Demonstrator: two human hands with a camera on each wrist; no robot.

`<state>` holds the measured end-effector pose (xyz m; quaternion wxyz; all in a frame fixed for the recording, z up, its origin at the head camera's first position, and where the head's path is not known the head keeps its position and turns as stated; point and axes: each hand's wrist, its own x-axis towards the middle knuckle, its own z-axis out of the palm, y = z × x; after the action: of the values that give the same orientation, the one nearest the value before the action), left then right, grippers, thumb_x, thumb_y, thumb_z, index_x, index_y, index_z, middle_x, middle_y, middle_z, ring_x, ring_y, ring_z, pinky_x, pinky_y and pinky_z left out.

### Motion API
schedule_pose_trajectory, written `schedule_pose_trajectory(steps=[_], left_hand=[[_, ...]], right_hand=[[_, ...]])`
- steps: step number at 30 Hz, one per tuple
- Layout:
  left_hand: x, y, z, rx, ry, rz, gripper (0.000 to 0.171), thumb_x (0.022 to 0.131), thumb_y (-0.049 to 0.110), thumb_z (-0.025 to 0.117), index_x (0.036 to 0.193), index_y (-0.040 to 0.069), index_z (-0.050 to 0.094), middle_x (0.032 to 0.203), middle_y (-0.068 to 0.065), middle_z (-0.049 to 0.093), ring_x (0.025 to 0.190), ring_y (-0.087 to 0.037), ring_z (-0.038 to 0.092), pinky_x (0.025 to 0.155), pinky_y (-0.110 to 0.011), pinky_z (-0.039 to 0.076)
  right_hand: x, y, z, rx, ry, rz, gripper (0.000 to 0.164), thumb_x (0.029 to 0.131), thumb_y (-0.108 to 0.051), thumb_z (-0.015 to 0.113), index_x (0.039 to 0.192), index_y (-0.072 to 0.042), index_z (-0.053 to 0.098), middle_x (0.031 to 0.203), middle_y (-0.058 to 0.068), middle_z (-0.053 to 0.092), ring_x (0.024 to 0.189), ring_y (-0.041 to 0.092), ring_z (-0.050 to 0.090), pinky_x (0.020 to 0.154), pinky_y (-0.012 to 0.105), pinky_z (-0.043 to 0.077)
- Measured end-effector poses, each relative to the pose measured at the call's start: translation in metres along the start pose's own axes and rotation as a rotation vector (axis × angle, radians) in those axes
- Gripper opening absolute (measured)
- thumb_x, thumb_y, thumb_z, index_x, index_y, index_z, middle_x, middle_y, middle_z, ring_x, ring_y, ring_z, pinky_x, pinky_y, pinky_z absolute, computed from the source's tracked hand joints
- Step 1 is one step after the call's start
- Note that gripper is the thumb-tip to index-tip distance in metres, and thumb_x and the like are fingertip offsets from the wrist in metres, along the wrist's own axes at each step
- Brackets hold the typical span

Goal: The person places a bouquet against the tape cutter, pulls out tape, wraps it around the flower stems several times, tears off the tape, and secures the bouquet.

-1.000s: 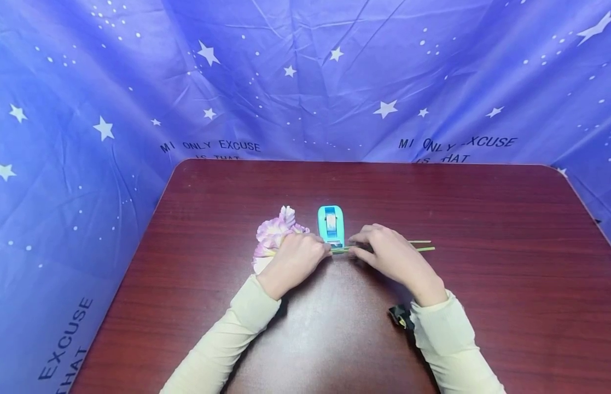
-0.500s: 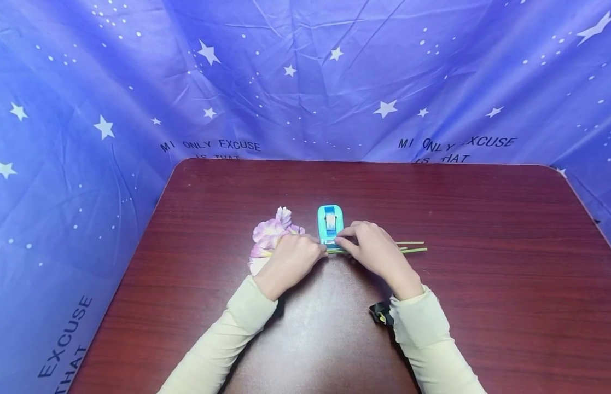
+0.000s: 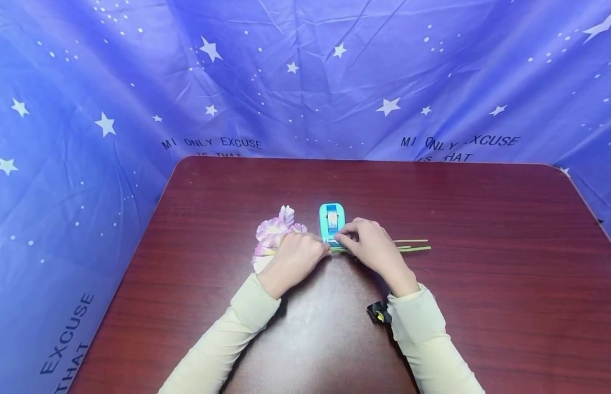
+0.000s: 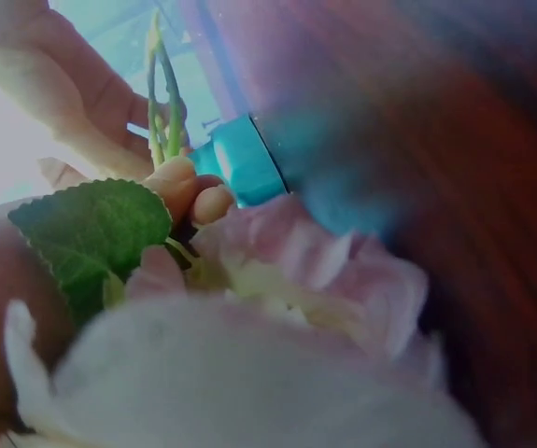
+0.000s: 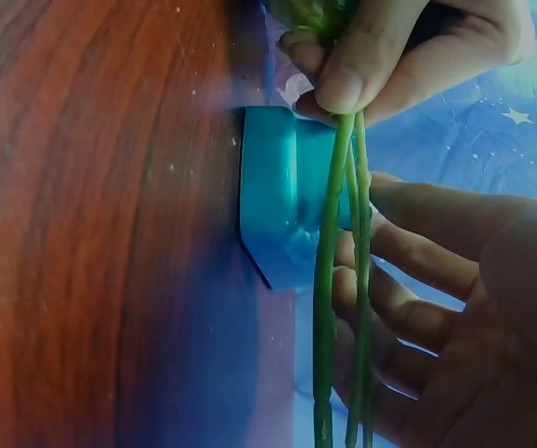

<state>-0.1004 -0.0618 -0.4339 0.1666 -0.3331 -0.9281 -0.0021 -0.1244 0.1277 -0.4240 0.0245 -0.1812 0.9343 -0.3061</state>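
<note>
My left hand point(image 3: 297, 254) pinches several green stems point(image 5: 329, 243) between thumb and fingers, just below the pale pink-purple artificial flowers point(image 3: 273, 235). A toothed green leaf point(image 4: 100, 233) lies against that hand in the left wrist view. Beyond the stems stands a turquoise tape dispenser point(image 3: 338, 213) with a roll of clear tape point(image 3: 332, 220). My right hand point(image 3: 374, 246) reaches over the stems. Its thumb and index fingertips come together at the dispenser's near, cutting end and pinch there; the clear tape between them is hard to see. Its other fingers are loosely bent behind the stems.
The reddish-brown wooden table point(image 3: 482, 273) carries everything. Cut stem ends point(image 3: 418, 248) stick out to the right past my right hand. A black device point(image 3: 379, 313) hangs at the right wrist. A blue star-patterned cloth point(image 3: 305, 82) hangs behind the table.
My right hand has moved left to the dispenser's near end, its thumb and index drawing together there. The left hand stays nearly in place with the stems, which shifted slightly.
</note>
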Motion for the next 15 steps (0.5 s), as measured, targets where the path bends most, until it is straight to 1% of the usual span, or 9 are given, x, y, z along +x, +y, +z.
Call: schedule_pose_trajectory(steps=[5,10,15], left_hand=[[0.0002,0.0001,0.0002,0.013,-0.009,0.000,0.022,0.090,0.026,0.069,0.068,0.023,0.065,0.062,0.007,0.061,0.053,-0.014,0.059,0.044,-0.032,0.047],[0.0003,-0.0001,0.0004,0.033,-0.020,-0.001,0.023,0.091,0.027,0.069,0.068,0.024,0.065,0.061,0.007,0.061,0.053,-0.012,0.060,0.045,-0.031,0.048],[0.0008,-0.0004,0.0000,0.032,-0.033,0.004,0.023,0.092,0.031,0.068,0.070,0.024,0.066,0.062,0.007,0.062,0.054,-0.012,0.060,0.045,-0.031,0.048]], right_hand=[[0.0011,-0.0011,0.0015,0.017,0.048,-0.015,0.013,0.090,-0.021,0.072,0.086,-0.010,0.077,0.076,-0.001,0.061,0.066,0.013,0.055,0.063,0.032,0.045],[0.0024,-0.0020,0.0030,0.037,0.076,-0.014,0.013,0.089,-0.020,0.073,0.082,-0.010,0.077,0.076,-0.001,0.061,0.067,0.011,0.056,0.064,0.031,0.045],[0.0028,-0.0043,0.0045,0.061,0.087,0.004,0.013,0.088,-0.019,0.075,0.079,-0.010,0.076,0.076,-0.001,0.060,0.067,0.011,0.055,0.064,0.030,0.045]])
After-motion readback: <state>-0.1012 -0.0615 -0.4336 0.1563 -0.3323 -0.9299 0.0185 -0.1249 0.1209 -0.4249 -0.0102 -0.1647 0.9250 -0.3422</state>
